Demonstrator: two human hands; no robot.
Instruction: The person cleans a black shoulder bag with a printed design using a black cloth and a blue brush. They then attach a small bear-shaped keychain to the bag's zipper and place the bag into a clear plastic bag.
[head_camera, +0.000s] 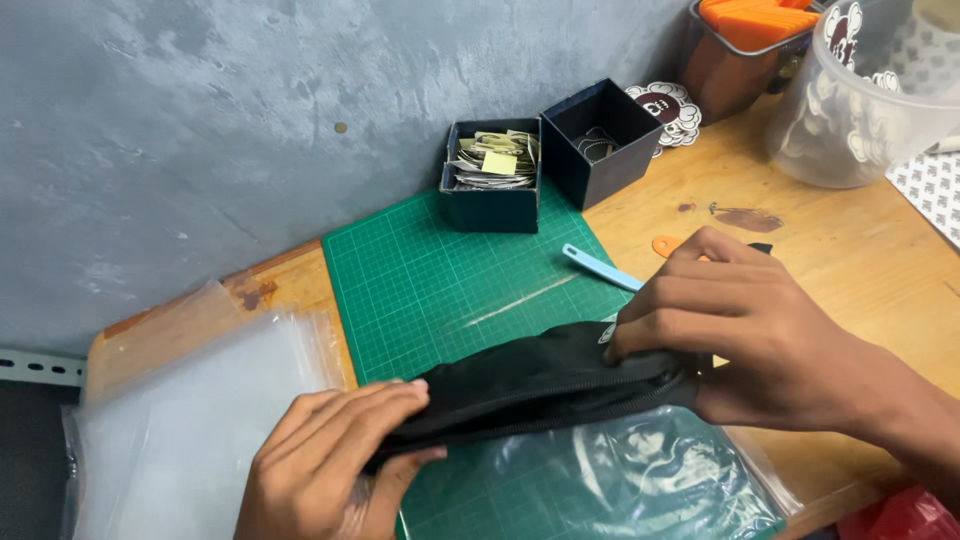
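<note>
Two hands grip black zip pouch lower centre: left hand pinches its end, right hand clamps the zip end; keep fabric taut above the clear bag.

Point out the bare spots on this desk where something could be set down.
Free: the green cutting mat between the dark blue boxes and the black zip pouch, and the bare wood right of the blue tool. Crowded: the back right corner around the clear tub, and the front, under the left hand, right hand and plastic bags.
</note>
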